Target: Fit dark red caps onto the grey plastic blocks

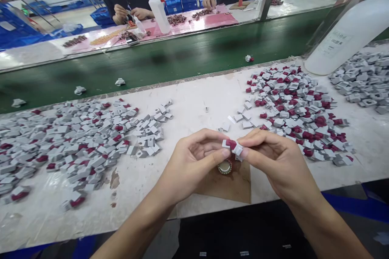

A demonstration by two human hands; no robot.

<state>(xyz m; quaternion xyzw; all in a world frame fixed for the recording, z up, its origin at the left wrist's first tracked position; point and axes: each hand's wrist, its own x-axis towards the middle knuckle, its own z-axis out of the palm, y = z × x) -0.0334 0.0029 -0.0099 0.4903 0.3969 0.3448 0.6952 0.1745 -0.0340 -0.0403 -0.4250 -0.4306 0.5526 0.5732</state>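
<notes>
The left hand (194, 158) and the right hand (273, 158) meet above the near edge of the white table (182, 117), both pinched almost closed on one small gray-and-maroon piece (232, 145) — the left thumb and fingers grip its left end, the right thumb and fingers its right end, with the remaining fingers of each loosely curled. The piece is held just above a bottle cap (225, 166), which lies open side up on a brown board (234, 186) with a wet-looking dark patch around it. To the left spreads a wide heap of gray and maroon parts (88, 137), with a looser group of plain gray parts (150, 129) at its right side; a second gray and maroon heap (288, 105) lies to the right, a few gray parts straggling from it toward the hands. Behind that heap a large white bottle (343, 40) leans at a tilt, and more gray parts (364, 79) lie beside it. A green conveyor belt (182, 56) runs along the far side of the table, carrying a few small pieces — beyond it, two people work at a pink-covered bench (194, 26) with a squeeze bottle (159, 12) standing on it
</notes>
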